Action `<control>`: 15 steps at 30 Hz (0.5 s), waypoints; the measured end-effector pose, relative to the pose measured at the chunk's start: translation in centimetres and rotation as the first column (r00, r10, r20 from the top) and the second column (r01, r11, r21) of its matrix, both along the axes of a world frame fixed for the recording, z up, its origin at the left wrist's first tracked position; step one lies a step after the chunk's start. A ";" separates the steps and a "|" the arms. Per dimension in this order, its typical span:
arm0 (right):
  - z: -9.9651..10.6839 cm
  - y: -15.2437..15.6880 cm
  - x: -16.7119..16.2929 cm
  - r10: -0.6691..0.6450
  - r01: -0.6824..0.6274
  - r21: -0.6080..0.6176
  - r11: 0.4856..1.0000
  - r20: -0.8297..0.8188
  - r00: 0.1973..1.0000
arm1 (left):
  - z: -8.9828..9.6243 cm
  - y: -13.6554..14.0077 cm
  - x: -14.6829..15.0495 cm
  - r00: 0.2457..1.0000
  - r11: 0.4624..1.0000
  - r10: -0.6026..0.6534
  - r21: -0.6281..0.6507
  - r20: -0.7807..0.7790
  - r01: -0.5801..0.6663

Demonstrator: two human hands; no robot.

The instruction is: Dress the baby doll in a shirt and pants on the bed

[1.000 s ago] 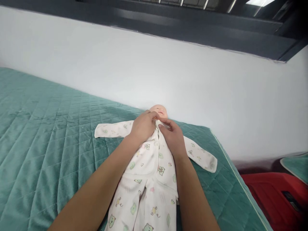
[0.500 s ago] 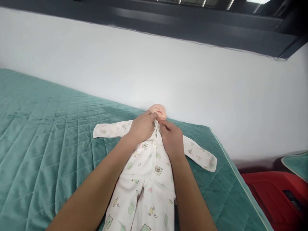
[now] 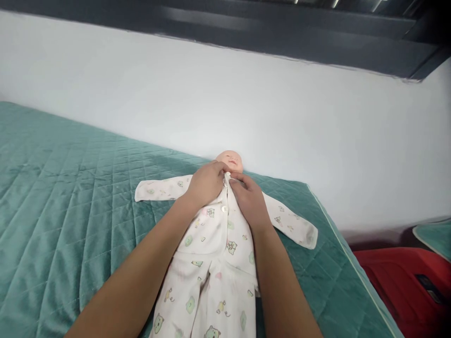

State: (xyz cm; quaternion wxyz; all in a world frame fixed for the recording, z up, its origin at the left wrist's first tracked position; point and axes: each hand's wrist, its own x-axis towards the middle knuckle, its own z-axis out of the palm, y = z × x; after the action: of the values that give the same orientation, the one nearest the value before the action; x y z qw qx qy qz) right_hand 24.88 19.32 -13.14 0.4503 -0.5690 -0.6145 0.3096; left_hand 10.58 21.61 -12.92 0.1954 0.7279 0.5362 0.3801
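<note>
A baby doll (image 3: pixel 230 157) lies on its back, dressed in a white long-sleeved top (image 3: pixel 207 234) and white trousers (image 3: pixel 211 305) printed with small animals. At the neck of the top, my left hand (image 3: pixel 208 182) pinches the collar edge from the left. My right hand (image 3: pixel 248 196) grips the collar from the right, its fingertips close to the left ones. Between them shows a white button (image 3: pixel 228 174) at the neckline. Lower on the front sits another button (image 3: pixel 224 208). Both sleeves stretch out sideways. My hands hide the doll's shoulders and part of its neck.
Under the doll spreads a green quilted cover (image 3: pixel 88 197), its piped edge running down the right. A white wall (image 3: pixel 225 94) rises behind the doll's head, below a dark frame (image 3: pixel 246 33). A red plastic object (image 3: pixel 398 281) stands beyond the right edge.
The fingertips have shifted a little apart at the collar, and the top button now shows between them. Both hands stay at the neckline; the doll lies as before.
</note>
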 end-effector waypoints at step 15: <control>2.0 -1.7 0.4 -0.110 0.112 0.103 0.988 -0.020 0.994 | 1.0 -1.1 -0.2 0.980 0.988 0.112 0.085 0.167 -0.128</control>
State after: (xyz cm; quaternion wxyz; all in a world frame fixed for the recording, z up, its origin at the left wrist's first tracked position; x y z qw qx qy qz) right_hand 25.27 17.67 -11.17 0.5003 -0.5760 -0.5937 0.2559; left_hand 10.41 20.52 -11.89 0.1798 0.6696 0.5428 0.4740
